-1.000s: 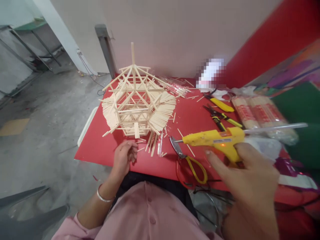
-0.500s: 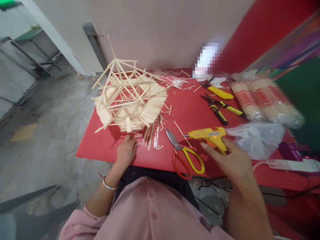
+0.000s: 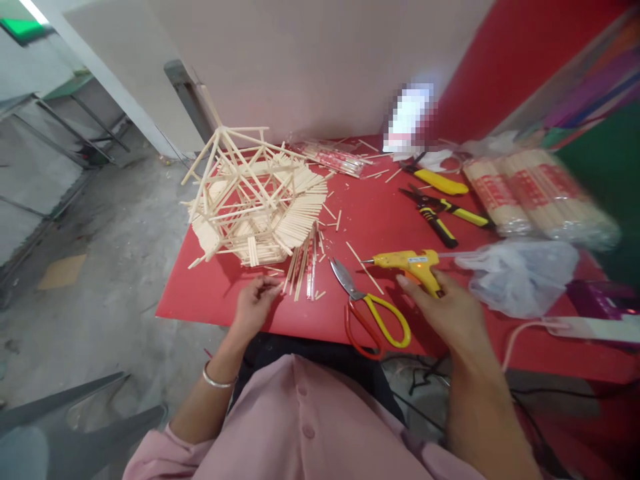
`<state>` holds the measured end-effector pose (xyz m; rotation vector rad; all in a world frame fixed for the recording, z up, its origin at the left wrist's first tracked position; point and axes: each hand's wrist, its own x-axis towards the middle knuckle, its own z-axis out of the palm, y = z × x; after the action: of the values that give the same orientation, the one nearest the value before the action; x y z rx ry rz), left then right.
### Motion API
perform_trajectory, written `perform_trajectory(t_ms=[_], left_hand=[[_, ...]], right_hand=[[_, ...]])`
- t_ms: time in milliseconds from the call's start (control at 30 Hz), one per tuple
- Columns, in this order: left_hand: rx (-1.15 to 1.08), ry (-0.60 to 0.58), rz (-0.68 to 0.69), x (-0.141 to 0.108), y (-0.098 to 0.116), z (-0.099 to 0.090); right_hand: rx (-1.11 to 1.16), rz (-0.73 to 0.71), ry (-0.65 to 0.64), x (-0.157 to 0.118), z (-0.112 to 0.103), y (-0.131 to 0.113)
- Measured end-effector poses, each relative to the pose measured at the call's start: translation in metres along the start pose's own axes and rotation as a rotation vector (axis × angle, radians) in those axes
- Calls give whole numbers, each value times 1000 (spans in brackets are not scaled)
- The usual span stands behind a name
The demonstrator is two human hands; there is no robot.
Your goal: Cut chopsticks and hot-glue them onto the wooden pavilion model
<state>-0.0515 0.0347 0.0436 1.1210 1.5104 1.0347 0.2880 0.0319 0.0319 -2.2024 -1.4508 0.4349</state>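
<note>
My right hand (image 3: 445, 300) is wrapped round the handle of a yellow hot glue gun (image 3: 407, 263), whose nozzle points left over the table. My left hand (image 3: 256, 303) is closed in a pinch near the table's front edge; whatever is between its fingertips is too small to make out. Just beyond it stands a pavilion-like model (image 3: 250, 200) built of pale wooden sticks, with an open frame roof and a fanned skirt. Several loose sticks (image 3: 299, 270) lie right of my left hand. Scissors (image 3: 357, 293) with one red and one yellow handle rest between my hands.
On the red table (image 3: 200, 300) are pliers (image 3: 440, 213), a yellow-handled tool (image 3: 440, 181), bundled sticks in wrappers (image 3: 530, 190), a plastic bag (image 3: 525, 273) and a power strip (image 3: 590, 328). A pale wall (image 3: 320, 67) rises behind. Stick offcuts are scattered about.
My left hand has lifted slightly and turned, with its fingertips further right. My right hand has drawn a little left with the glue gun. The view has shifted slightly.
</note>
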Motion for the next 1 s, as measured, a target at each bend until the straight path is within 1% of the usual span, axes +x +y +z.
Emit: perform_trajectory(t_ms=[100, 200, 267, 333, 367, 433, 500, 533, 600, 633, 667, 733, 833, 933, 1000], left_hand=[[-108, -35, -14, -6, 7, 7], [-147, -64, -41, -12, 11, 15], [-181, -115, -107, -15, 13, 20], [-229, -176, -165, -18, 15, 25], [-250, -203, -180, -19, 16, 26], [-276, -241, -189, -22, 18, 29], [-286, -246, -183, -24, 19, 29], [-285, -236, -182, -24, 19, 28], [-276, -197, -179, -24, 18, 27], [-274, -178, -175, -23, 17, 26], [-276, -162, -168, -22, 17, 26], [-291, -140, -145, -20, 15, 27], [-307, -127, -118, -18, 12, 29], [-287, -113, -98, -19, 11, 29], [-252, -96, -54, -19, 11, 27]], right_hand=[[55, 65, -15, -5, -1, -9], [101, 12, 10, 0, 1, -13], [107, -3, 12, 11, 4, -9], [48, -33, 19, 22, 7, -5], [-15, -65, 49, 24, 8, -4], [-182, -163, 185, 20, 7, -6], [-317, -310, 318, 3, 5, -13], [-344, -393, 327, -10, 4, -17], [-307, -549, 200, -40, 7, -26], [-306, -609, 100, -54, 9, -30], [-341, -650, 29, -66, 13, -33], [-409, -646, -3, -82, 20, -37], [-463, -580, -56, -84, 24, -39], [-491, -503, -147, -72, 19, -37], [-487, -459, -191, -65, 16, -34]])
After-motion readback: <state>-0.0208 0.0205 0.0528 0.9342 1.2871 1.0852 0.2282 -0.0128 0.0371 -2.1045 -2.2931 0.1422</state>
